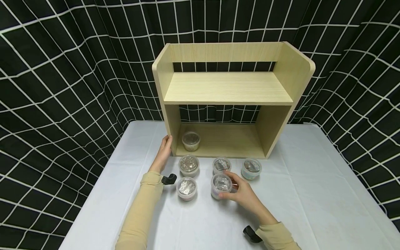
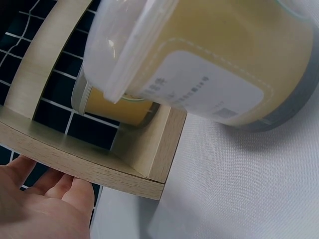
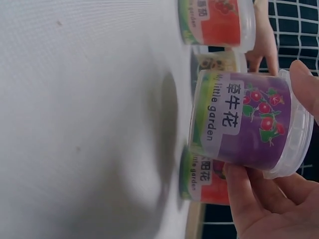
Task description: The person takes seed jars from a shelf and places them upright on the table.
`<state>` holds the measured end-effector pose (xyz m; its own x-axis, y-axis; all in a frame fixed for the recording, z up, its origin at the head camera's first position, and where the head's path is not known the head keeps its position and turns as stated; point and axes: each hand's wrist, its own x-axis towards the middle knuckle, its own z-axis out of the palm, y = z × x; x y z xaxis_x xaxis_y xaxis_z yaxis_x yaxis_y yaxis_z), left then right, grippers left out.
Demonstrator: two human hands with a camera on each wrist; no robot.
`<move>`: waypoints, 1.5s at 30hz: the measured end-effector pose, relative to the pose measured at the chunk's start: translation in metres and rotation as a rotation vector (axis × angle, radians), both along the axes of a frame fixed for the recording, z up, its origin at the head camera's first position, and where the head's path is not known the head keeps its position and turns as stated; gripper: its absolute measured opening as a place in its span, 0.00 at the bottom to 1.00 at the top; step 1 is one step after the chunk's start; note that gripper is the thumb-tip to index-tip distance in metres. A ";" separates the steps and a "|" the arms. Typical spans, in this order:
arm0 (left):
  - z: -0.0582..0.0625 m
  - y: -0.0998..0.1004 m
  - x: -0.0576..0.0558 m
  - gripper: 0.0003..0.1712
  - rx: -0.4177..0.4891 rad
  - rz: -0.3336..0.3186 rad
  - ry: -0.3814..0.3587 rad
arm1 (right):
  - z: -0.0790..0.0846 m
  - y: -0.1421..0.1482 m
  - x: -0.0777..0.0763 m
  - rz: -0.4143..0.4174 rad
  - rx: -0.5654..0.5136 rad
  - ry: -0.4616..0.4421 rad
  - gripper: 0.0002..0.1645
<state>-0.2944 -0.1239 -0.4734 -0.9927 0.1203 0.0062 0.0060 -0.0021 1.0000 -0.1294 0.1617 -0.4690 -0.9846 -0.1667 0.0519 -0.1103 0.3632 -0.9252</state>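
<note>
My right hand [image 1: 245, 198] pinches a lidded plastic cup [image 1: 221, 185] between thumb and fingers. In the right wrist view this cup [image 3: 249, 122] has a purple label with flowers and the words "My little garden". Fingers of my left hand [image 1: 163, 152] rest against the outer left side of a wooden shelf [image 1: 218, 140]; the left hand [image 2: 47, 204] shows them lying along that panel. One lidded cup [image 1: 191, 140] stands inside the lower compartment, at its left. Just in front of the shelf are a back-left cup [image 1: 189, 165], a middle cup [image 1: 222, 164] and a right cup [image 1: 251, 169].
A front-left cup [image 1: 186, 189] stands on the white-covered table [image 1: 312, 194], between my forearms. The shelf has an upper board [image 1: 228, 86] with raised sides. Black curtains with white grid lines [image 1: 62, 104] hang behind and at both sides.
</note>
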 end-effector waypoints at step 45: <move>0.005 0.001 0.003 0.37 -0.001 -0.011 -0.018 | -0.014 -0.007 0.002 0.007 0.062 0.013 0.48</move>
